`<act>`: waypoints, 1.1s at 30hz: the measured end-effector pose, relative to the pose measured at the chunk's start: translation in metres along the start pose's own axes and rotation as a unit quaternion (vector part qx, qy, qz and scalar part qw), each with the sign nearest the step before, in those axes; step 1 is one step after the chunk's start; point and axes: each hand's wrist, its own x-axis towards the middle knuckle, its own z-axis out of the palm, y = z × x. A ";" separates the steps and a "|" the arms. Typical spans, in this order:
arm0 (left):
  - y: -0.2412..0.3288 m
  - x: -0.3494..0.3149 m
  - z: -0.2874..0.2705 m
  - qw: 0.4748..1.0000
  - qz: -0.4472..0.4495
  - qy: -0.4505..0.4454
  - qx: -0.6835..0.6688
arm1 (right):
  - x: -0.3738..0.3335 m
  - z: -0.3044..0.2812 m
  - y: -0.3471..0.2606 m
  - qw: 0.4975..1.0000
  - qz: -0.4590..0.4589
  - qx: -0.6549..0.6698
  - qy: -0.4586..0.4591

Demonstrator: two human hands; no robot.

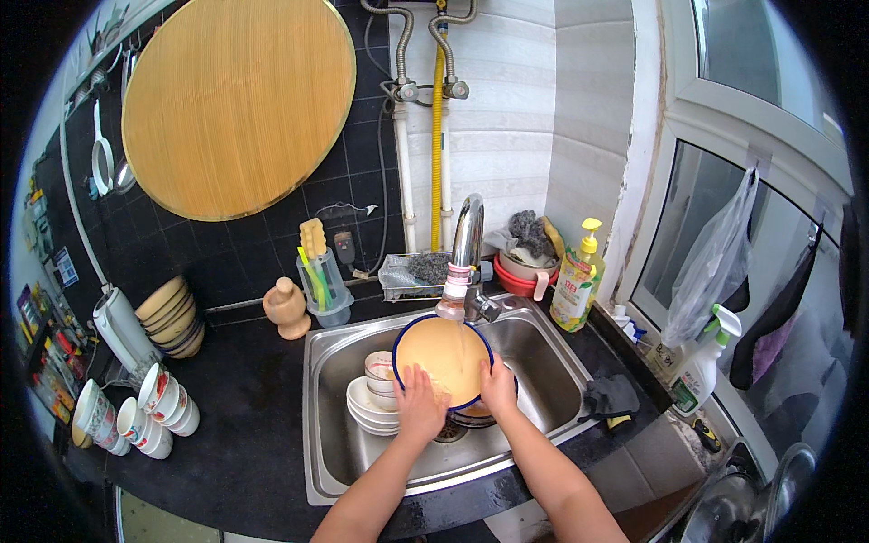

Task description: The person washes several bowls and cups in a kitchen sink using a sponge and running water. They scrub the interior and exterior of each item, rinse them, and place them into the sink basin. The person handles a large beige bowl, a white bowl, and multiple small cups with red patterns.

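A round, yellow bowl (pixel 444 348) with a dark blue rim is tilted under the tap (pixel 469 240), and water runs into it. My right hand (pixel 498 389) grips the bowl's right rim. On the lower left of its inner surface lies my left hand (pixel 420 404), fingers outstretched and apart. Below, the steel sink (pixel 330 457) contains small white bowls (pixel 380 366) stacked at the left, with white dishes (pixel 369 409) under them. Part of another dark-rimmed dish (pixel 472 418) shows beneath the yellow bowl, mostly hidden by it and my hands.
Left counter: stacked yellow bowls (pixel 172 317), patterned white cups (pixel 158 412), a wooden mortar (pixel 287 309) and a utensil holder (pixel 328 294). Right of the tap: a soap bottle (pixel 579 276) and red basin (pixel 523 282). A dark glove (pixel 611 398) and spray bottle (pixel 701 371) are near the window.
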 end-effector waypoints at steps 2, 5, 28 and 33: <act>0.007 -0.004 0.017 0.998 0.040 -0.049 -0.004 | -0.001 -0.006 -0.013 0.999 0.009 -0.044 -0.021; 0.024 -0.005 0.016 0.944 0.195 -0.143 -0.223 | 0.000 -0.010 -0.019 0.996 0.018 -0.076 -0.043; -0.007 0.033 -0.067 0.752 -0.307 -0.143 -0.566 | -0.004 0.003 0.018 0.950 0.128 -0.217 -0.183; -0.018 0.043 -0.086 0.794 -0.330 -0.142 -0.491 | 0.005 0.020 0.049 0.954 0.199 -0.086 -0.206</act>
